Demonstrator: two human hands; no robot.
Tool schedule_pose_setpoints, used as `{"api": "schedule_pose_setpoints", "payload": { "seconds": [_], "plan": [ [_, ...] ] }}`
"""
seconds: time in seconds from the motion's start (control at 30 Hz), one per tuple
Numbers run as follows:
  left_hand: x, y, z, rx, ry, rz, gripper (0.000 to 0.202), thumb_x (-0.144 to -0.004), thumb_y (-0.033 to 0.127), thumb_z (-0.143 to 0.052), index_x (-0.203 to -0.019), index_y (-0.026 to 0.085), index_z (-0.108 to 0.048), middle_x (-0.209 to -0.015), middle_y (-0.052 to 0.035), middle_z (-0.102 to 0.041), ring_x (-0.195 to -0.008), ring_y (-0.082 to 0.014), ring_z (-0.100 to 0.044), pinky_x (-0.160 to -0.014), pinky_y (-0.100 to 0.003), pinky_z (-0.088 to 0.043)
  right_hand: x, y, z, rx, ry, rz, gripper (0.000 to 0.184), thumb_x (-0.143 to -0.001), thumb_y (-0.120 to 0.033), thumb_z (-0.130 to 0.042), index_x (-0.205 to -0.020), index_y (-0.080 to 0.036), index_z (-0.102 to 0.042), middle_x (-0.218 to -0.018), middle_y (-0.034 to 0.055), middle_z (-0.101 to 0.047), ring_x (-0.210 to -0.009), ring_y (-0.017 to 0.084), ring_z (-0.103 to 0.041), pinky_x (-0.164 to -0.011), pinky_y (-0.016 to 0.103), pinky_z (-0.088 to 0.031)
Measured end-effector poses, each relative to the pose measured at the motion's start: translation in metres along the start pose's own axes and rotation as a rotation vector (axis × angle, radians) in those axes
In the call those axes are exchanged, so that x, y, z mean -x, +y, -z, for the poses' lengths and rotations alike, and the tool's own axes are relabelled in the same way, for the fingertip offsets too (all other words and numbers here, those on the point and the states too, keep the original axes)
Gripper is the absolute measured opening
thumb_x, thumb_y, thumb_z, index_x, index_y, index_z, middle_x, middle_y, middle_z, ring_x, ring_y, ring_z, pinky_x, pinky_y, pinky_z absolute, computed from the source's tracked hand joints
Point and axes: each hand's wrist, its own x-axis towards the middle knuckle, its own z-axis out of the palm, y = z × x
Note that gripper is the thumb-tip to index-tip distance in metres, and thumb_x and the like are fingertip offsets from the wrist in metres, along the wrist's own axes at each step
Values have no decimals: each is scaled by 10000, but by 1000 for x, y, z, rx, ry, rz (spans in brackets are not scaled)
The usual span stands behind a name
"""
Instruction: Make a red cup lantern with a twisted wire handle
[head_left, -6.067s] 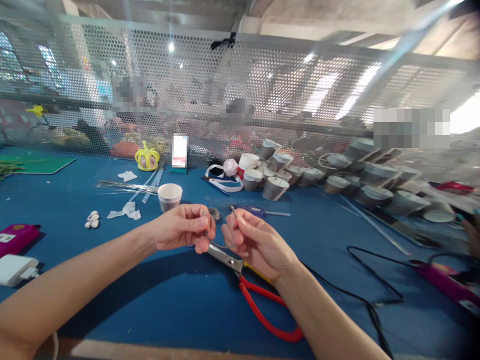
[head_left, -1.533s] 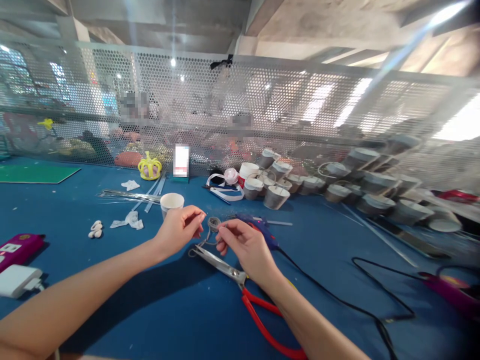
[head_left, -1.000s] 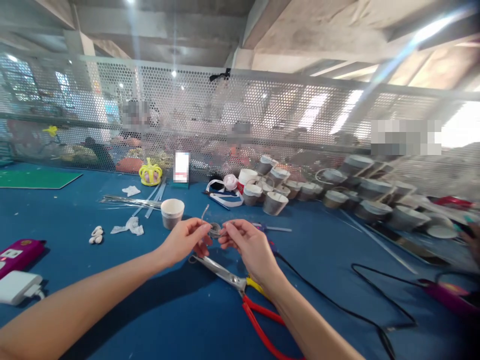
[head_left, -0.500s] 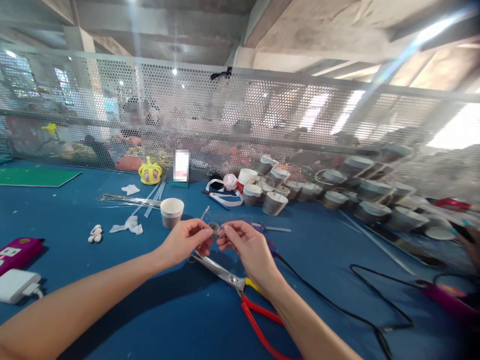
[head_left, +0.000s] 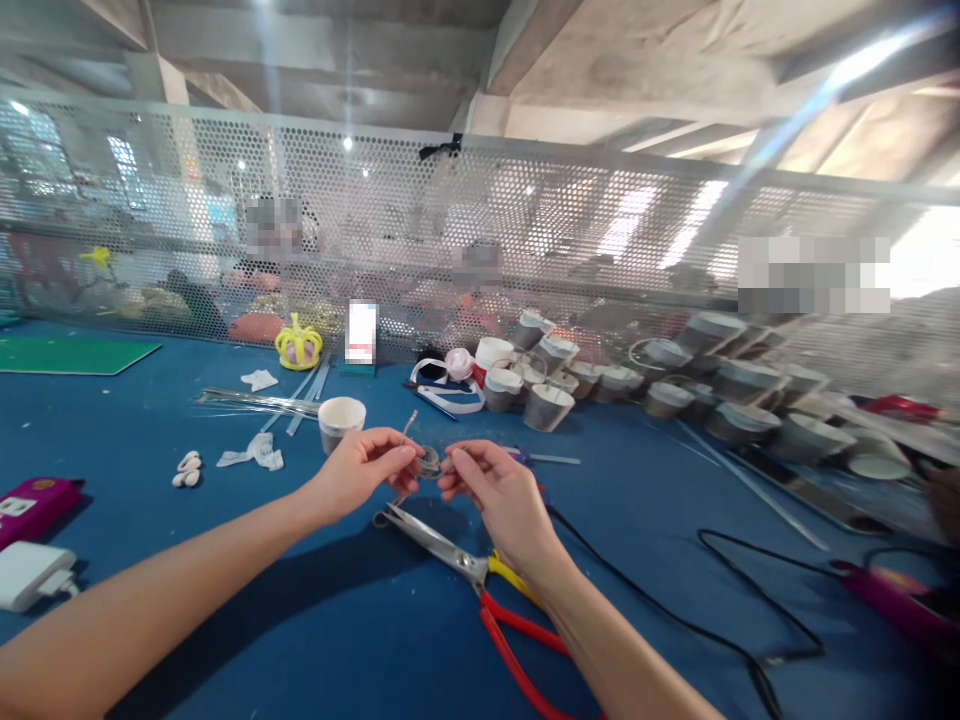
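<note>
My left hand (head_left: 361, 472) and my right hand (head_left: 495, 492) meet over the blue table, each pinching one end of a thin silvery strip (head_left: 409, 424) that loops between them. A small grey roll (head_left: 430, 461) sits just behind the fingertips. Red-handled scissors (head_left: 480, 585) lie on the table under my right wrist, blades pointing left. A white paper cup (head_left: 339, 420) stands just beyond my left hand.
Several grey-wrapped cups (head_left: 600, 375) are heaped along the perforated metal screen (head_left: 480, 230). A black cable (head_left: 697, 600) crosses the right side. A yellow crown (head_left: 298, 345), silvery strips (head_left: 255, 402), a white charger (head_left: 30, 575) and a pink box (head_left: 30, 503) lie at left.
Since six seconds ago both hands moved away from me and lower, toward the grey roll. Over the last second they have stayed nearly still, fingers shifting slightly on the strip.
</note>
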Motion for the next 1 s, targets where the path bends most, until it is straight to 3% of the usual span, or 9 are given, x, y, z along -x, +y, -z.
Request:
{"api": "schedule_pose_setpoints", "payload": {
  "seconds": [0.2, 0.37, 0.5, 0.67, 0.87, 1.0],
  "plan": [
    [2, -2, -3, 23, 40, 46, 228, -705, 353, -588, -737, 128, -580, -683, -17, -621, -583, -104, -572, -586, -249, -465, 2, 2, -2, 82, -104, -38, 218, -699, -355, -625, -723, -144, -579, -587, -5, -602, -522, 109, -583, -503, 242, -500],
    [1, 5, 1, -133, 89, -66, 194, -713, 303, -582, -807, 134, -600, -640, 1, -584, -578, -95, -525, -543, -220, -434, 1, 3, -1, 186, -83, -23, 209, -709, -353, -614, -712, -148, -571, -526, -17, -578, -464, 98, -553, -481, 238, -485],
    [1, 5, 2, -143, 91, -102, 158, -718, 291, -572, -775, 143, -573, -578, 22, -557, -518, -88, -503, -523, -224, -422, 3, 2, -3, 149, -77, -10, 247, -709, -377, -605, -801, -148, -582, -600, 2, -599, -506, 116, -577, -484, 250, -491],
    [5, 1, -6, -80, 182, -77, 141, -721, 285, -566, -736, 147, -539, -589, 17, -578, -550, -99, -540, -564, -237, -433, 8, 0, -12, 90, -138, -131, 245, -676, -360, -640, -754, -138, -572, -562, -1, -609, -486, 105, -571, -490, 238, -485],
    [6, 3, -7, -109, 140, -118, 181, -745, 298, -541, -670, 133, -552, -579, 7, -563, -546, -85, -499, -568, -230, -416, 9, 2, -13, 84, -123, -131, 241, -666, -371, -646, -667, -147, -559, -526, -19, -597, -445, 90, -549, -463, 226, -468],
    [5, 1, -5, -93, 145, -126, 144, -742, 287, -545, -741, 143, -545, -569, 19, -564, -534, -88, -507, -552, -230, -422, 9, 1, -14, 86, -113, -126, 254, -668, -389, -639, -653, -148, -560, -530, -18, -595, -445, 91, -551, -457, 227, -470]
  ]
}}
